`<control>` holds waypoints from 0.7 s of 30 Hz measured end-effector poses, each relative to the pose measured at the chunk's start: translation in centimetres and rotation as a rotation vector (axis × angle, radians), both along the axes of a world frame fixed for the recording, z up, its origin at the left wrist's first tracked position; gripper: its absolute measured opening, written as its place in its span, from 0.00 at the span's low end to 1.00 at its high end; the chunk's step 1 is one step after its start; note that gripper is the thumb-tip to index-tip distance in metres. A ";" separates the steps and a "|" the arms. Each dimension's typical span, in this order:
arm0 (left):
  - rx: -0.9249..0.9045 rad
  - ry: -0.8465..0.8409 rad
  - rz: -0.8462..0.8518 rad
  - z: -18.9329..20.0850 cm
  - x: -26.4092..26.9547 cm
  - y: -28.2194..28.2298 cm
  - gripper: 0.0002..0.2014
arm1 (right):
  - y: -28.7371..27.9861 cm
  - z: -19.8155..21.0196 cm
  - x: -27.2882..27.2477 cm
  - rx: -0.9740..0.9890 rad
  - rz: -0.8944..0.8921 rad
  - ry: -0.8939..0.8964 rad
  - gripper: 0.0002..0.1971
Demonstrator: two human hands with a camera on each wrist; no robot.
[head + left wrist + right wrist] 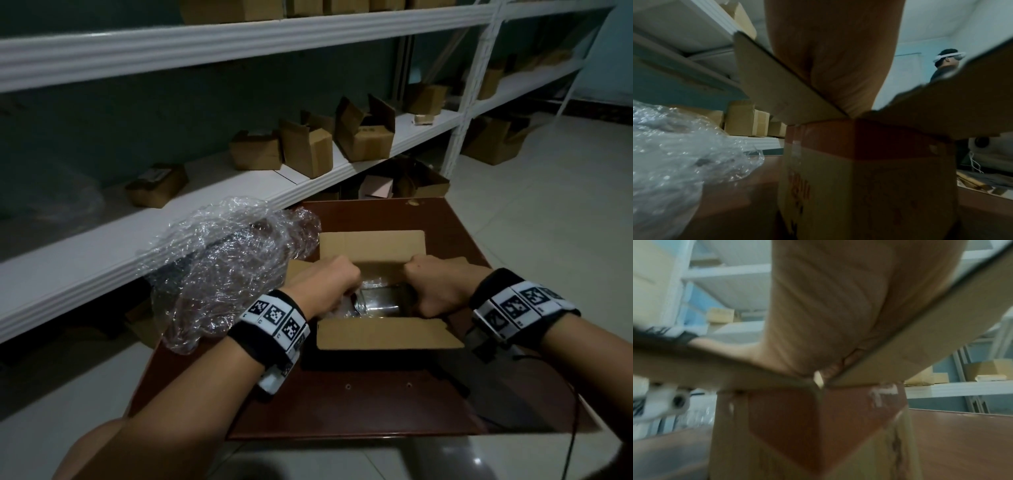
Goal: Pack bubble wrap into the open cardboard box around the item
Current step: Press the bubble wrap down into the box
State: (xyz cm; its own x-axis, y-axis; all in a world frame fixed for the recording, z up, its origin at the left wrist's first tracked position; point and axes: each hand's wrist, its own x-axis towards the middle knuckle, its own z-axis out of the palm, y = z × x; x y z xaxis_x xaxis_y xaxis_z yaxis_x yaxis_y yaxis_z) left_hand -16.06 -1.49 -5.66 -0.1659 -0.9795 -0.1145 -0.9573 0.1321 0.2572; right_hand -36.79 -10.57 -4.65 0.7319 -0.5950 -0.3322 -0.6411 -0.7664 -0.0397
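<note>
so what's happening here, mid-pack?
A person is packing an open cardboard box on a small brown table. Both hands are down inside it: the left hand and right hand are at either side of a shiny item, fingers hidden below the rim. A large crumpled sheet of bubble wrap lies on the table to the left, most of it outside the box.
</note>
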 end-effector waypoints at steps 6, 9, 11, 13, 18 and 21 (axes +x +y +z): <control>-0.001 0.077 -0.029 0.3 0.7 0.9 0.13 | -0.3 0.4 -0.3 0.028 -0.060 -0.116 0.10; -0.094 0.083 -0.030 1.0 1.2 0.8 0.11 | -0.9 0.5 -0.7 0.062 -0.063 -0.226 0.18; -0.188 0.116 -0.005 2.0 1.6 0.9 0.08 | -0.8 0.7 -1.0 0.059 -0.047 -0.281 0.18; -0.301 0.191 0.041 3.1 2.2 1.0 0.07 | -0.6 0.7 -1.1 0.041 -0.031 -0.314 0.16; -0.380 0.183 0.303 4.9 5.7 0.9 0.11 | -0.5 0.2 -1.3 0.012 -0.023 -0.307 0.14; -0.432 -0.004 0.500 6.2 9.0 1.6 0.19 | -0.4 0.2 -1.4 -0.008 -0.012 -0.315 0.12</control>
State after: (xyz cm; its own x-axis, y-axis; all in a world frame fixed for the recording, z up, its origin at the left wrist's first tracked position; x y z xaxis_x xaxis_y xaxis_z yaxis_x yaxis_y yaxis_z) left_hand -7.02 0.09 0.53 0.3205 -0.8962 0.3068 -0.9308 -0.2380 0.2774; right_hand -38.21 -10.97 -4.41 0.7912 -0.6056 -0.0856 -0.6070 -0.7602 -0.2319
